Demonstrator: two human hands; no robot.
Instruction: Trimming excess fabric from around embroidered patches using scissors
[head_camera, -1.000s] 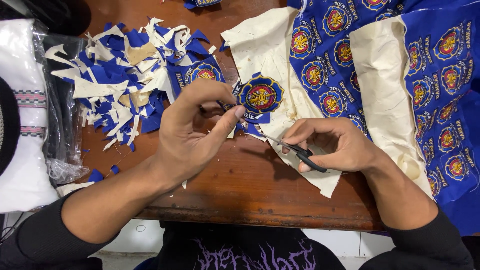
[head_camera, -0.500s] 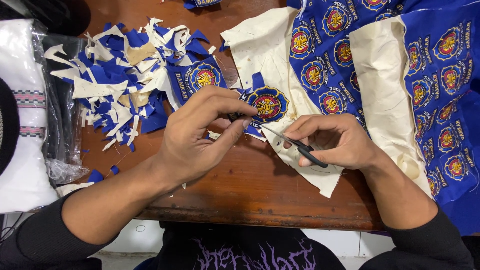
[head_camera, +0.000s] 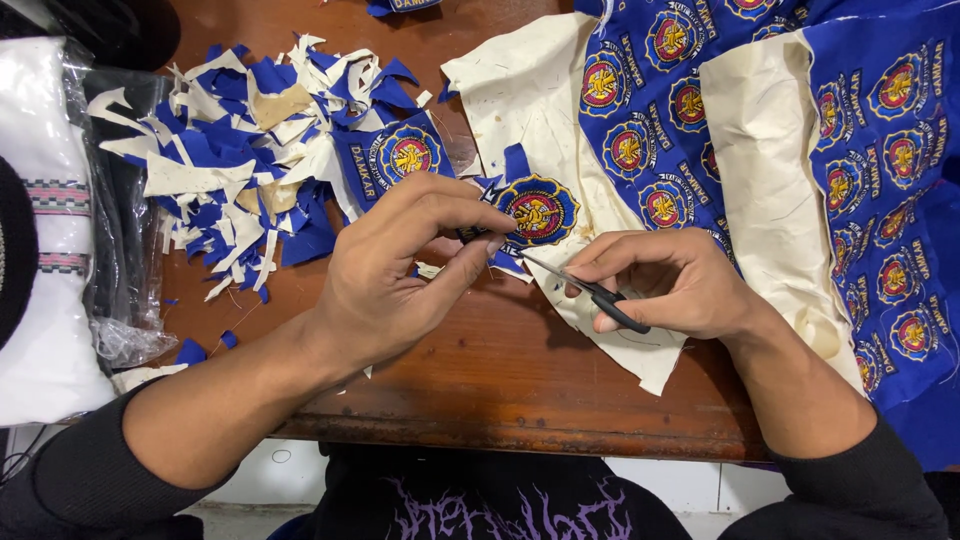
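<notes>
we see the left hand (head_camera: 400, 280) pinching a round embroidered patch (head_camera: 537, 210) at its edge, above the wooden table (head_camera: 500, 360). the right hand (head_camera: 670, 285) grips small black scissors (head_camera: 590, 290), blades nearly closed, tips just beside the patch. a heap of blue and cream scraps (head_camera: 240, 170) lies left.

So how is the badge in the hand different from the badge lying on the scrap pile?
The held badge is pinched in the left hand, next to the scissors in the right hand; the pile badge lies loose, untouched. The held badge is trimmed nearly round; the pile badge keeps a wide blue border with letters. Both are blue with a red and gold emblem.
</notes>
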